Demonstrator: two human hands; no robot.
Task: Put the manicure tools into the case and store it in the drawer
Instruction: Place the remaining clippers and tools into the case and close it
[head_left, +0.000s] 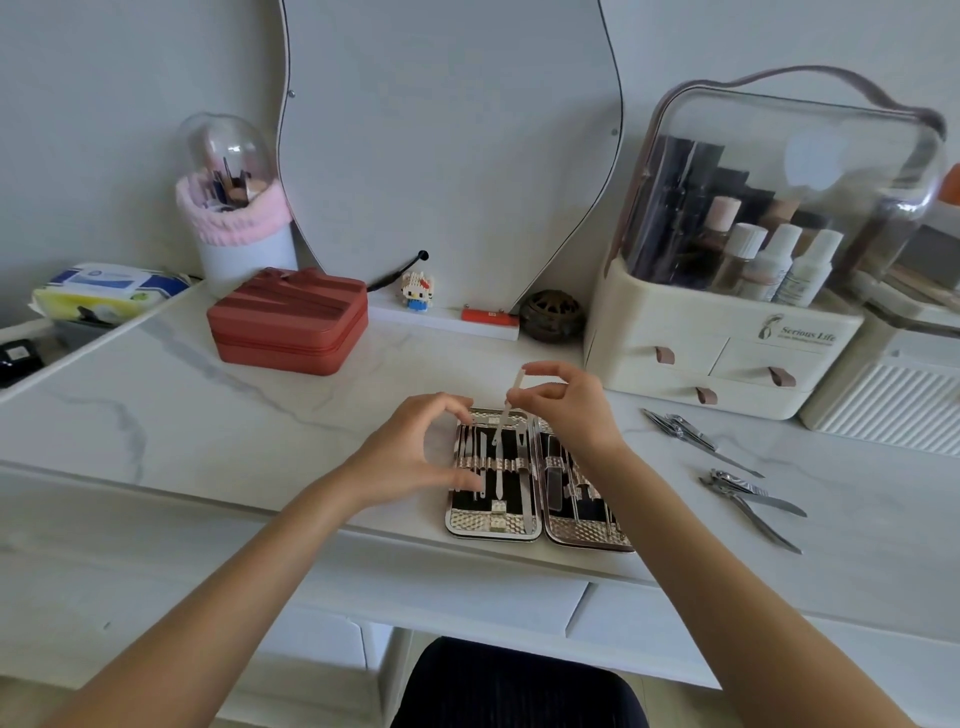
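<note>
Our left hand (415, 457) steadies the open case (519, 532) on the counter (208, 426); at twelve o'clock, our right hand's (576, 410) grip pinches a slim tool (506, 410).

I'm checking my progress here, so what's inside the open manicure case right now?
The manicure case holds several metal tools under straps in both halves. The right hand pinches a thin tool above it. The left hand and the right wrist cover some slots.

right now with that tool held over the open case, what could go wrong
The right hand only pinches the thin metal tool near its top, so it may slip or miss its strap in the case. The case overhangs the tabletop edge; pressing down might tip it off.
</note>
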